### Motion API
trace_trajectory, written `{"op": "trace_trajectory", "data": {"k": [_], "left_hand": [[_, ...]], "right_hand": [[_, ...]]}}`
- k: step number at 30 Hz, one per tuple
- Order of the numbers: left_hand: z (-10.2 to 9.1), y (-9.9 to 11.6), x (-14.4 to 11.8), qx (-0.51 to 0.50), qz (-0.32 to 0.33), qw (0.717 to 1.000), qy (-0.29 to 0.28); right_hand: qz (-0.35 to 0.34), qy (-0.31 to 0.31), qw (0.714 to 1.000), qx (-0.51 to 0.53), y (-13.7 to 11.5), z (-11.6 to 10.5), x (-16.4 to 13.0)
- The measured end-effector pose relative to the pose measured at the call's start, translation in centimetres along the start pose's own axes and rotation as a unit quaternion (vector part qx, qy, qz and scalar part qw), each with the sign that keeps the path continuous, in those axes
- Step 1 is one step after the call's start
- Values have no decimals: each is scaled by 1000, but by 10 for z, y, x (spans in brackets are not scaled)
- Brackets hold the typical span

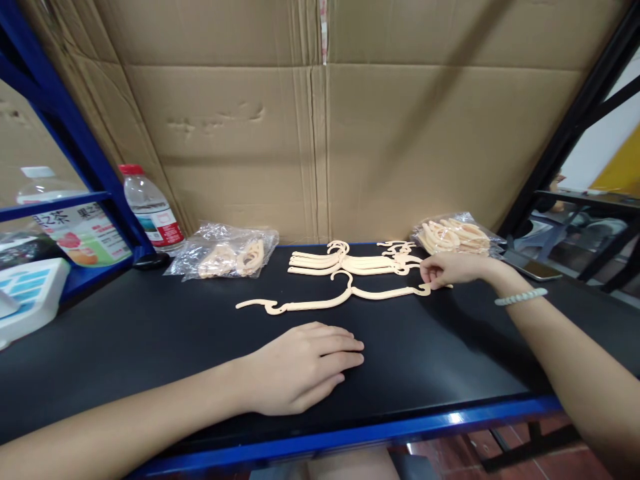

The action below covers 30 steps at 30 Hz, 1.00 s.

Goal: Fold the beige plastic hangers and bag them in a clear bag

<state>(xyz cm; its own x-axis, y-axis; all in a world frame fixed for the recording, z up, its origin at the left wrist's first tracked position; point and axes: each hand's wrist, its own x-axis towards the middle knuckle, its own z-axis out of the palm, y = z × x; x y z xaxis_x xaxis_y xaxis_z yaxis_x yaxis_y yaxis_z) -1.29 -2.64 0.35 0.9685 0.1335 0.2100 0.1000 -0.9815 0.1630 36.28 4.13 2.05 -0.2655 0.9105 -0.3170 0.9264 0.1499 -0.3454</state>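
Caught with the right hand (450, 268) at the right end of a cream hanger (351, 291), with fingers curled; pinching or not, impossible to tell. Laid flat on a black tabletop (425, 347), just near of stacked hangers (369, 265). Nearer, with the left hand (305, 363) palm down, with fingers extended, slightly spread.

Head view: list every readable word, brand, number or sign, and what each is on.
"之茶": label of the white-capped bottle, left; the character before it is unclear.
"果之": same label, farther right; any continuation is hidden.
Smaller print there: unreadable.
Red-capped bottle: label print too small and blurred to read.
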Motion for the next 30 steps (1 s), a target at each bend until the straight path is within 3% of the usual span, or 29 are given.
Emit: {"op": "trace_trajectory", "data": {"k": [6, 8, 10, 13, 17, 22, 30], "left_hand": [[-1, 1, 0, 3, -5, 1000, -12], [-1, 0, 0, -6, -6, 1000, -10], [0, -3, 0, -27, -9, 1000, 3], [3, -8, -1, -80, -21, 996, 31], [5, -13, -2, -153, -39, 985, 61], [4, -15, -1, -216, -76, 970, 80], [1, -20, 2, -271, -126, 952, 72]], "right_hand": [[6, -3, 1000, 0, 1, 0, -2], [-2, 21, 1000, -10, 1, -2, -3], [-27, 110, 993, -27, 0, -6, -3], [-60, 278, 958, -26, -2, -9, -2], [-61, 367, 928, -19, -4, -9, 1], [-28, 403, 914, -43, 2, -7, 10], [1, 363, 925, -112, 17, -9, 39]]}}
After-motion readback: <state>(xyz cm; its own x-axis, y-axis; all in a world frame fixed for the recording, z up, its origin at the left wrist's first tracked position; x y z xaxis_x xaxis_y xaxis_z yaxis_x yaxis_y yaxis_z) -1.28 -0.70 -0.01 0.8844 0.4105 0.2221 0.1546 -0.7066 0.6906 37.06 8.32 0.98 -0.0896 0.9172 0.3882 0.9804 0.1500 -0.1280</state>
